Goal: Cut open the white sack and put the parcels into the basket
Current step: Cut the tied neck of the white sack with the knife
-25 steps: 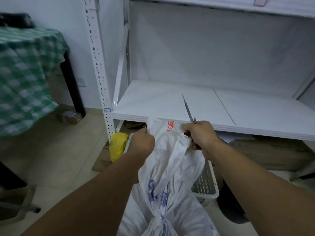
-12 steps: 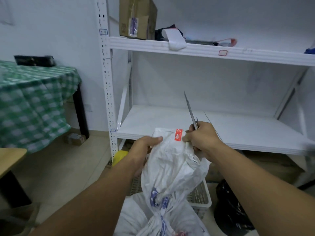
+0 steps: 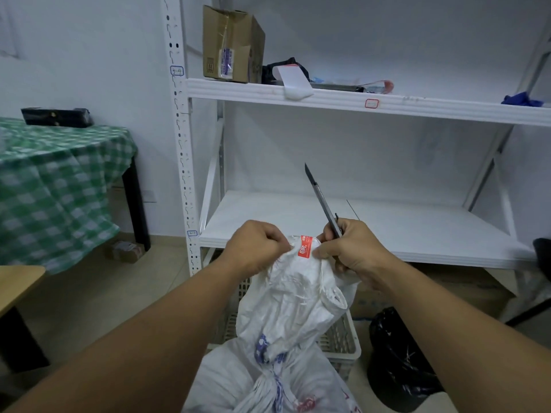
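A white woven sack (image 3: pixel 290 311) with blue print and a red label hangs upright in front of me, tied off lower down. My left hand (image 3: pixel 253 248) is clenched on the sack's top left edge. My right hand (image 3: pixel 347 248) pinches the top right edge beside the red label and also holds a slim knife (image 3: pixel 320 198), blade pointing up and away. Behind and below the sack stands a white perforated basket (image 3: pixel 343 341), mostly hidden by it. No parcels are visible.
A white metal shelf rack (image 3: pixel 372 228) stands right behind the sack, with a cardboard box (image 3: pixel 232 43) on its upper shelf. A green checked table (image 3: pixel 56 180) is at left, a black bag (image 3: pixel 399 362) on the floor at right, a wooden tabletop corner (image 3: pixel 18 281) at left.
The view has tilted up, showing the upper shelf. Both hands have raised the sack's top and drawn closer together around the red label. The knife still points upward.
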